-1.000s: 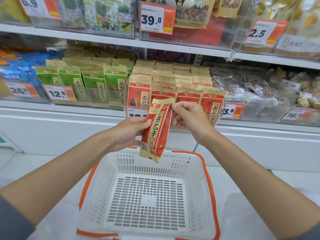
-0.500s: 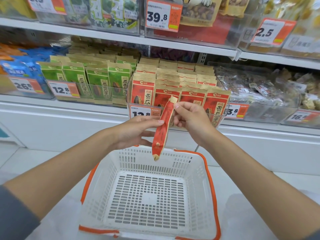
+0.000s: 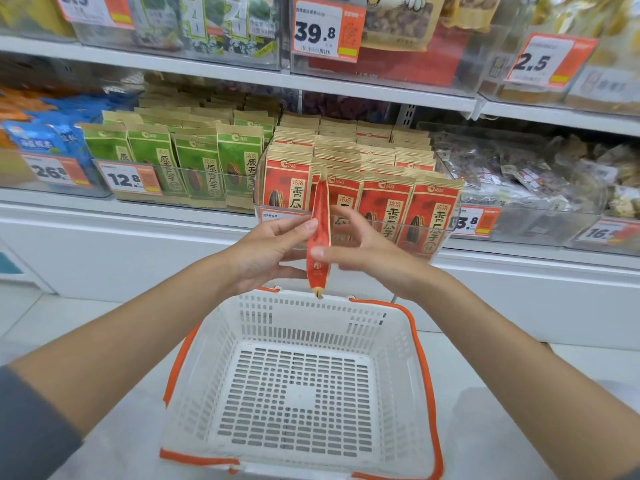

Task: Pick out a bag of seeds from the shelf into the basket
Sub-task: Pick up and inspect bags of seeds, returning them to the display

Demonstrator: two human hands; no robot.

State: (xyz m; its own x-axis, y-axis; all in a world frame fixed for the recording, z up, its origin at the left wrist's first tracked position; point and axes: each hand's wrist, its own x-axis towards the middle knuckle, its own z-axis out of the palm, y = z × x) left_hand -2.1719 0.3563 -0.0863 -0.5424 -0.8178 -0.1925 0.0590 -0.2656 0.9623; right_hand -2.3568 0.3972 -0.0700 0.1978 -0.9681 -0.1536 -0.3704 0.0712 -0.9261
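A red bag of seeds (image 3: 320, 209) hangs upright and edge-on above the far rim of the white basket (image 3: 221, 362) with orange trim. My right hand (image 3: 374, 252) pinches its middle, thumb in front and fingers behind. My left hand (image 3: 268, 252) touches the bag's left face with nearly straight fingertips, its thumb lower down by the bag's edge. The bag's bottom tip is just over the basket rim. More red seed bags (image 3: 381, 206) stand in a clear shelf bin right behind my hands.
Green seed bags (image 3: 194, 164) fill the bin to the left, with blue packets (image 3: 38, 140) beyond them. Clear bins of mixed snacks (image 3: 540, 174) sit on the right. The white shelf ledge (image 3: 138, 216) carries price tags. An upper shelf holds more packets.
The bag has turned from face-on to edge-on. My right hand slid down from the bag's top corner to its middle. My left hand stayed against its left side.
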